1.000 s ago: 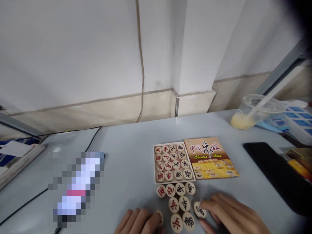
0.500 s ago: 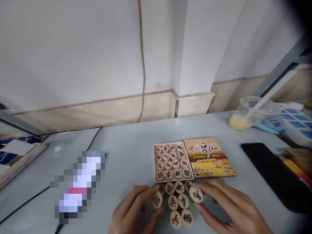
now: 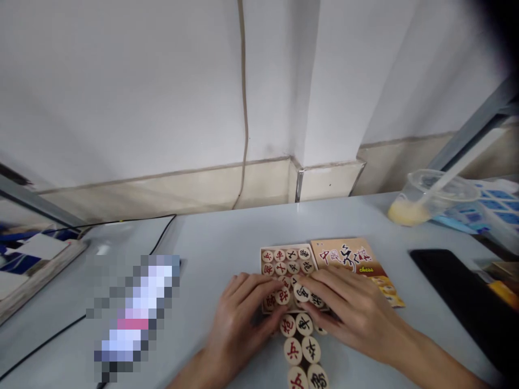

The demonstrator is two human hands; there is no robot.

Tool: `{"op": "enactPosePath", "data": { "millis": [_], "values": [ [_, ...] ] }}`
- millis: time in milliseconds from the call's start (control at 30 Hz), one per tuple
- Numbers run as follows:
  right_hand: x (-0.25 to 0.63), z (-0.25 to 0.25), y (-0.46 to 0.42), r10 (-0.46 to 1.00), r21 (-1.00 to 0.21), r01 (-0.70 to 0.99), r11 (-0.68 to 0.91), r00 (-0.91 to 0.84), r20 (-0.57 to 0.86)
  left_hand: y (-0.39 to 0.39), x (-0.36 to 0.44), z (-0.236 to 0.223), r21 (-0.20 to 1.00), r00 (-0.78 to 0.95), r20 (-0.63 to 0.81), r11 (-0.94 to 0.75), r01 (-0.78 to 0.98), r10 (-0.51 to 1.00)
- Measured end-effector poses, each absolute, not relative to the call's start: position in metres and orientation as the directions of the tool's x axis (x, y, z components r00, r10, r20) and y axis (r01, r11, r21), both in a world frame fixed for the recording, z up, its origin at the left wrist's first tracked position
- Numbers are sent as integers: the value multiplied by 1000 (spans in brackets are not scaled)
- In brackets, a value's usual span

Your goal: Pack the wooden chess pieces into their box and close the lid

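- Both hands have moved forward from the loose discs to above the near part of the box (image 3: 286,247), each bringing a disc along; the loose group itself keeps its arrangement on the worktop (image 3: 198,254).
- Left hand (image 3: 243,310): thumb and fingertips pinch a red-lettered disc (image 3: 283,295) by its edge.
- Right hand (image 3: 354,302): thumb and fingers pinch a black-lettered disc (image 3: 301,292), just beside the other one.
- Step in hand, by my judgement: placing this pair as an upper layer over the discs already in the box. Whether the held pieces touch that lower layer, I cannot tell.
- A next move of setting them down would call for keeping both faces level, sliding each against its neighbour or the wall, and loosening the fingers gently so nothing beneath tips.
- More loose discs (image 3: 292,351) lie face up in front of the box, in a narrow block running towards the person; some are partly hidden by the hands.
- Materials: the discs are round, thick and pale like wood, with flat faces and bold red or black characters. White, thin, straight walls suggest card for the box. Beside it lies the flat printed cover (image 3: 351,254), brown and yellow, smooth-looking.
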State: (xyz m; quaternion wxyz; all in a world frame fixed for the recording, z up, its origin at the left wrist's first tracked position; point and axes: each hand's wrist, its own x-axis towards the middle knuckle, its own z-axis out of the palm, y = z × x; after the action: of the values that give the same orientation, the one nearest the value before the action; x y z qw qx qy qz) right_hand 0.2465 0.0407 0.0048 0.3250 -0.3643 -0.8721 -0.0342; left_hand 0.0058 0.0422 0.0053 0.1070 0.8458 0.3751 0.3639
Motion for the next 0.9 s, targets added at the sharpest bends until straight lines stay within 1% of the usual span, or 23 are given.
{"op": "enactPosePath", "data": {
  "millis": [67, 167, 267, 333, 433, 567, 667, 800, 900],
  "values": [
    [247, 4, 39, 620, -178, 668, 722, -512, 594, 41, 5, 5, 424, 434, 554, -689, 588, 710],
    [246, 6, 37, 653, -223, 674, 705, -492, 576, 42, 4, 5, 378, 436, 547, -676, 633, 715],
    [246, 9, 37, 672, -250, 668, 701, -499, 547, 43, 3, 5, 395, 479, 479, -668, 630, 735],
    [247, 11, 36, 683, -266, 669, 694, -497, 535, 44, 2, 5, 418, 478, 452, -652, 633, 753],
    [249, 12, 36, 681, -283, 653, 702, -502, 533, 44, 1, 5, 409, 464, 447, -636, 654, 765],
    [248, 10, 37, 656, -255, 633, 731, -548, 520, 45, 2, 4, 378, 485, 445, -649, 660, 752],
    [248, 9, 38, 666, -268, 636, 724, -541, 514, 45, 2, 5, 374, 475, 465, -652, 659, 747],
    [252, 10, 40, 669, -341, 601, 723, -485, 563, 45, 0, 13, 400, 439, 505, -652, 644, 743],
    [256, 12, 40, 656, -337, 615, 713, -417, 629, 42, -2, 21, 393, 425, 541, -665, 635, 726]
  ]
}}
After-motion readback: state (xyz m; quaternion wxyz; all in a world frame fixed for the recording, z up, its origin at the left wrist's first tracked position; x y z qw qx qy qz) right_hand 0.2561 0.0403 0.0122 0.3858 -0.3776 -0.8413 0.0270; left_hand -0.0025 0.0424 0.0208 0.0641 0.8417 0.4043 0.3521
